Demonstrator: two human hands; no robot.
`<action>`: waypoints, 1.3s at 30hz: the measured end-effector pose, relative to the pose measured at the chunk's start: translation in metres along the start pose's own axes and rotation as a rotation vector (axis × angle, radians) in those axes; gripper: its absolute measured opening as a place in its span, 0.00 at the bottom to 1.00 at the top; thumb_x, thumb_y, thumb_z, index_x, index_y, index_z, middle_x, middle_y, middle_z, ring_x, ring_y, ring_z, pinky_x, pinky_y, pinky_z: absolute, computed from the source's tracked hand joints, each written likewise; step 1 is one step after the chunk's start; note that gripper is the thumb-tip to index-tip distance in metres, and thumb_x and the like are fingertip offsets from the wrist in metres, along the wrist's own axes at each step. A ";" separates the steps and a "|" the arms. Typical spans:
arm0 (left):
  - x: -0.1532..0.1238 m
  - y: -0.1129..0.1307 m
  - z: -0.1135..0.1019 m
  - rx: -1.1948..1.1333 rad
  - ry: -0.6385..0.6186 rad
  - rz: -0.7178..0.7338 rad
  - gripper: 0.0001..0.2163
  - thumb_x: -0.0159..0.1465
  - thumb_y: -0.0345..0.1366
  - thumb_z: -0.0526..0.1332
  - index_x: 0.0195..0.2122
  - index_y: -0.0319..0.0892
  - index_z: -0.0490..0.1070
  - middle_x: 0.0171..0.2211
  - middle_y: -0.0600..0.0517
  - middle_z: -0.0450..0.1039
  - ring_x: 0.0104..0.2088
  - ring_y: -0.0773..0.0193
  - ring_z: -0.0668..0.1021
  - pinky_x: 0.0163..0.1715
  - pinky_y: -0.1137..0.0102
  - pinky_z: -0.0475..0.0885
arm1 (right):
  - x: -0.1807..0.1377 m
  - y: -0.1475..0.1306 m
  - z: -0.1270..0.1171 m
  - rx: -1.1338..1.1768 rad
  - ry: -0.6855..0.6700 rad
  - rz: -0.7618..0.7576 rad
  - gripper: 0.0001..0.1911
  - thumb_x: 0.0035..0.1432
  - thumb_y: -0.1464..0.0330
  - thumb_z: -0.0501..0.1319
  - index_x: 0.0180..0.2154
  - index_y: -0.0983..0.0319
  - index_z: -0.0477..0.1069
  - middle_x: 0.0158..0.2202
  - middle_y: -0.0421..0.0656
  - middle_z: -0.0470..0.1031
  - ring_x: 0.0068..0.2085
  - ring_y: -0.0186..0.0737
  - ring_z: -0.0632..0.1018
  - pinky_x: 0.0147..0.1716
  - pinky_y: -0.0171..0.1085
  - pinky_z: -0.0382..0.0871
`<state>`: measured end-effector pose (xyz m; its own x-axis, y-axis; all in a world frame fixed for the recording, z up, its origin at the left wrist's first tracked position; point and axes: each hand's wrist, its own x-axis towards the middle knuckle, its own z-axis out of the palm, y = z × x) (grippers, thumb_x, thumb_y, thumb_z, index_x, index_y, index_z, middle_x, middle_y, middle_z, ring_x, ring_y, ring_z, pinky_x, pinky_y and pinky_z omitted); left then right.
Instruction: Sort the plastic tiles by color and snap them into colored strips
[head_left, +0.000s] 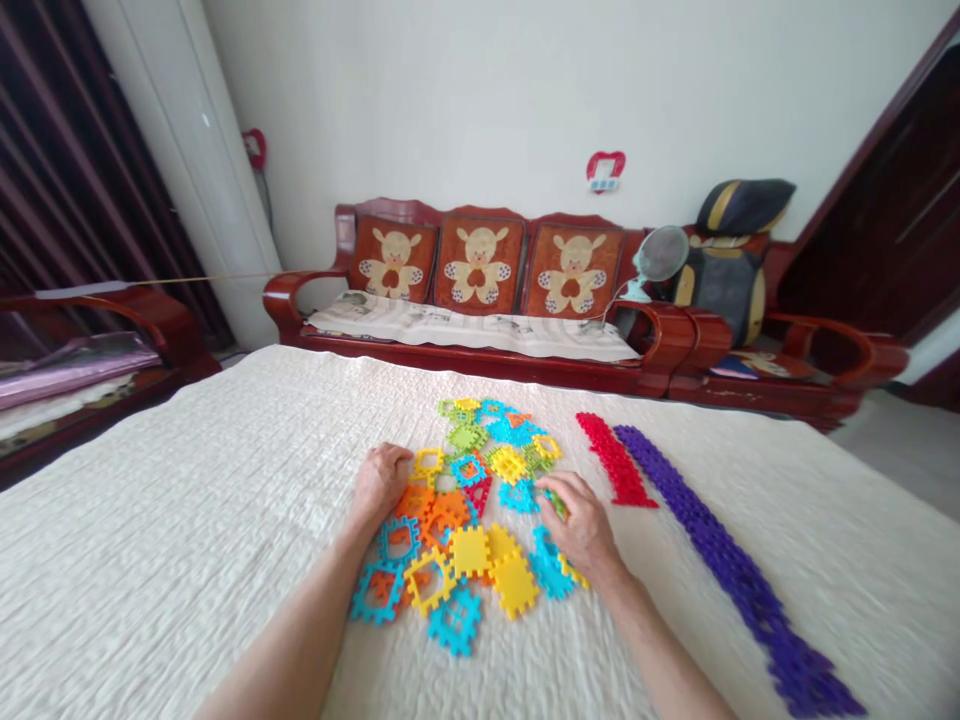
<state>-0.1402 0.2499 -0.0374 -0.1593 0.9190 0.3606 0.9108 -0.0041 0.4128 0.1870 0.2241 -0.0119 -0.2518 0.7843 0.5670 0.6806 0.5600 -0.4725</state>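
Observation:
A pile of interlocking plastic tiles [472, 510] in yellow, orange, blue and green lies on a cream quilted cover [187, 520]. My left hand [381, 480] rests curled at the pile's left edge, next to a yellow frame tile [428, 462] and an orange tile [415, 500]. My right hand [581, 525] is at the pile's right side, fingers pinched on a small green tile [556, 503]. To the right lie a short row of joined red tiles [615, 460] and a long row of joined purple tiles [727, 560].
A red wooden sofa [480, 300] with bear-print cushions stands behind the covered surface. A small fan [660, 255] and a dark bag [731, 250] sit at its right end. A wooden armchair [112, 330] is at the left.

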 end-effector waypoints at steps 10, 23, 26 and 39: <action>-0.002 0.002 0.000 -0.020 0.015 -0.012 0.16 0.59 0.29 0.50 0.37 0.40 0.78 0.39 0.46 0.76 0.41 0.61 0.74 0.45 0.68 0.67 | 0.033 -0.048 0.038 -0.178 -0.388 -0.061 0.27 0.45 0.60 0.64 0.48 0.60 0.68 0.50 0.47 0.69 0.51 0.49 0.68 0.50 0.46 0.59; -0.001 0.000 0.002 -0.018 0.010 -0.007 0.16 0.59 0.30 0.50 0.37 0.41 0.78 0.39 0.46 0.76 0.41 0.60 0.74 0.45 0.68 0.67 | 0.045 -0.066 0.039 -0.277 -0.517 0.149 0.29 0.42 0.58 0.64 0.47 0.61 0.67 0.49 0.50 0.69 0.51 0.53 0.67 0.48 0.48 0.57; -0.001 0.000 0.003 -0.017 0.014 0.000 0.16 0.59 0.30 0.50 0.37 0.41 0.78 0.39 0.46 0.76 0.40 0.60 0.74 0.45 0.68 0.67 | 0.047 -0.059 0.038 -0.222 -0.555 0.108 0.31 0.40 0.59 0.65 0.48 0.60 0.67 0.50 0.48 0.69 0.51 0.52 0.67 0.48 0.47 0.58; -0.001 -0.001 0.002 0.030 0.021 0.023 0.16 0.59 0.31 0.49 0.37 0.42 0.77 0.39 0.47 0.76 0.40 0.60 0.75 0.45 0.68 0.68 | 0.027 -0.048 0.024 -0.069 -0.231 0.011 0.25 0.45 0.60 0.63 0.47 0.59 0.67 0.45 0.44 0.72 0.47 0.44 0.71 0.49 0.43 0.60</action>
<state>-0.1400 0.2497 -0.0392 -0.1458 0.9103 0.3875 0.9251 -0.0133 0.3794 0.1315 0.2249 0.0097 -0.3892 0.8352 0.3885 0.7278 0.5373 -0.4261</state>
